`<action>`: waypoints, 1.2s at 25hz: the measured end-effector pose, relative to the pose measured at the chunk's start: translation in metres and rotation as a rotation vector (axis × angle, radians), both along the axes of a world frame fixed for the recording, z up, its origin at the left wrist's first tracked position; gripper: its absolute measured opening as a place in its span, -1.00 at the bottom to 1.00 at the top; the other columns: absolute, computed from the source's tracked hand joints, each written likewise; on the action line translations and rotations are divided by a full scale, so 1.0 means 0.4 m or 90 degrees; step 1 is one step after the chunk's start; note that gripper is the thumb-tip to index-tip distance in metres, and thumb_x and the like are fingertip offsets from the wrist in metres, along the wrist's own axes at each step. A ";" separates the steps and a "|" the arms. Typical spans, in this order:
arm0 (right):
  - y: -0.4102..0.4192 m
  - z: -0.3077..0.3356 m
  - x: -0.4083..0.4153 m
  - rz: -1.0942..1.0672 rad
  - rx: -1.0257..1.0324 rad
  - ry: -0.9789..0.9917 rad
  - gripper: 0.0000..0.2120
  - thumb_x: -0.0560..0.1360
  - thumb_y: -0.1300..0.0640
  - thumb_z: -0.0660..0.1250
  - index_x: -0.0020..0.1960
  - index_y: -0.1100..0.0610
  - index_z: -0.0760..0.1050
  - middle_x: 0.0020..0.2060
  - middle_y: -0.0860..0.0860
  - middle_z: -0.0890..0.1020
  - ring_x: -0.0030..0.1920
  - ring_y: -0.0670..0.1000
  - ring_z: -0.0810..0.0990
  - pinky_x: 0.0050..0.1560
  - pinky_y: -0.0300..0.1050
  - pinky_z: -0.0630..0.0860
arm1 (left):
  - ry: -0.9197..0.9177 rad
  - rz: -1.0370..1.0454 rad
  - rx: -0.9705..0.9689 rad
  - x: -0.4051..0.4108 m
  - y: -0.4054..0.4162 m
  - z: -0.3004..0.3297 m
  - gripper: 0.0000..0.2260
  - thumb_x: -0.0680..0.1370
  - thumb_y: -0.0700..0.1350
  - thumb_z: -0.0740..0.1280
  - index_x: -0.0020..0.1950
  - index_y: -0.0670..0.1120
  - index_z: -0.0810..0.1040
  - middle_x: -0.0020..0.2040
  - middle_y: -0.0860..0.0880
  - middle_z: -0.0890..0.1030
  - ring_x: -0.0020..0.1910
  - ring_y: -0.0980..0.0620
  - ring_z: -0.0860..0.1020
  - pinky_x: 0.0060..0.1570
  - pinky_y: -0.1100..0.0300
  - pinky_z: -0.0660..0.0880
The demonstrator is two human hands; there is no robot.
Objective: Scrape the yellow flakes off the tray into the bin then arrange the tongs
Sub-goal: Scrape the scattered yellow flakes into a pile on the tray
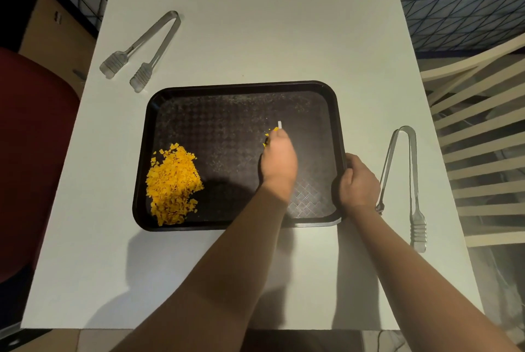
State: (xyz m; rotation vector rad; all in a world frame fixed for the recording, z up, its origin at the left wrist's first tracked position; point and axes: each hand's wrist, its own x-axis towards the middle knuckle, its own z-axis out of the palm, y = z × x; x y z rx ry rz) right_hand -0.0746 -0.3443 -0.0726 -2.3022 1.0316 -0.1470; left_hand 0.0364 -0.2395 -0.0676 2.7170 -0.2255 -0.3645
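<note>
The left hand [279, 162] curls round a thin white scraper [279, 124], its tip over the tray [244, 86] floor right of centre, a few flakes beside it. The right hand [358, 181] grips the tray's right rim. The flake pile [172, 184] lies in the tray's near-left corner. One tongs [403, 181] lies just right of the tray, another tongs [142, 49] beyond its far-left corner, both on the table [255, 39].
</note>
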 end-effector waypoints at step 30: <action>-0.001 -0.004 -0.001 0.029 -0.007 0.009 -0.70 0.56 0.13 0.05 0.22 0.10 0.44 -0.03 0.17 0.63 -0.03 0.26 0.55 -0.08 -0.05 0.38 | -0.050 -0.207 0.012 -0.119 0.071 0.006 -0.82 0.60 -0.25 0.11 0.16 -0.23 0.42 0.05 -0.20 0.45 -0.12 -0.27 0.59 -0.16 -0.11 0.51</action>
